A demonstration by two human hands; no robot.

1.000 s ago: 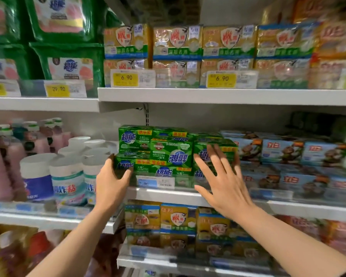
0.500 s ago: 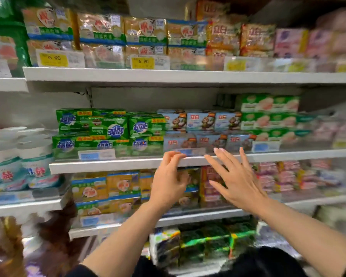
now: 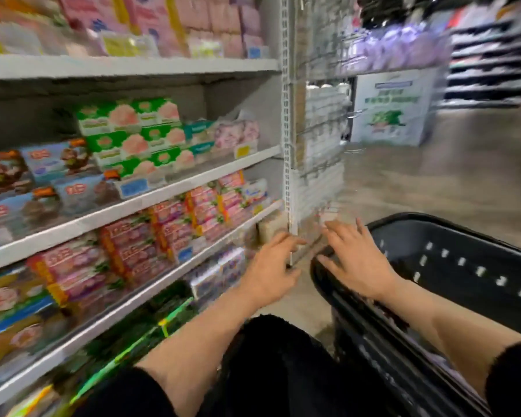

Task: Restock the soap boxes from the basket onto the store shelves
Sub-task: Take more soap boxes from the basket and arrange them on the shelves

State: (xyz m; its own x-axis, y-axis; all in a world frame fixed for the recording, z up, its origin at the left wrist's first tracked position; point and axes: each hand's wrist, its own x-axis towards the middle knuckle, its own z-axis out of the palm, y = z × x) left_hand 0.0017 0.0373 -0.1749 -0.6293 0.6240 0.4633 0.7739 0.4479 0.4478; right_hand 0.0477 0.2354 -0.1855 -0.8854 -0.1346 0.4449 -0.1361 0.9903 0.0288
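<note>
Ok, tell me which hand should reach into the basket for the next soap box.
Right, probably. The right hand is open over the basket rim, while the left hand is open beside the shelves, outside the basket.

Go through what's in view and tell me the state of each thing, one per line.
Left hand: open, holding nothing.
Right hand: open, fingers spread above the basket rim.
Basket: upright on the floor, contents unclear.
Shelves: stocked with boxes, blurred.
</note>
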